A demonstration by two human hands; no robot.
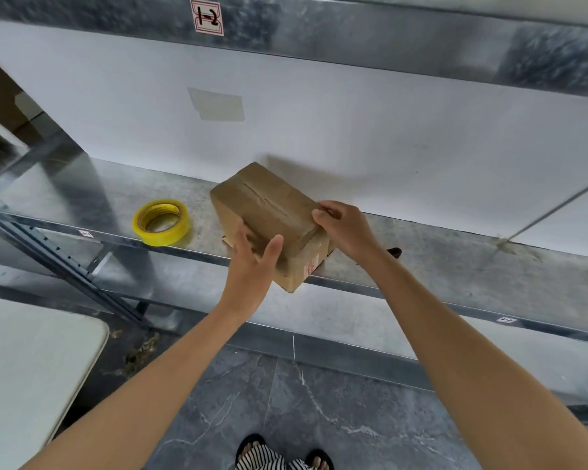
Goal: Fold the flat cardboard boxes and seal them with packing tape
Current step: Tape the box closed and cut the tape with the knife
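- Head view: a closed cardboard box (269,212) is seen on a metal shelf (99,198), turned at an angle, with its near corner reaching out past the front edge of the shelf.
- A strip of clear tape is laid along the middle seam on the top of the box.
- The left hand (252,266) is placed against the near left side of the box; its fingers are held straight and close together, and the thumb (274,247) is spread away from them, pointing upward.
- The right hand (347,228) is set on the right top edge of the box; its fingers (319,215) are curled over this edge and the box is gripped there.
- A yellow tape roll (160,222) is laid flat on the same shelf, to the left of the box and apart from it.
- A small dark object (395,252) is partly hidden behind the right wrist; what it is cannot be told.
- A label (206,16) with "1-2" is fixed on the upper shelf beam.
- A white table (31,368) is seen at lower left, above a grey stone floor (286,401).
- At the bottom edge, feet in dark sandals (252,449) and striped trousers are seen.
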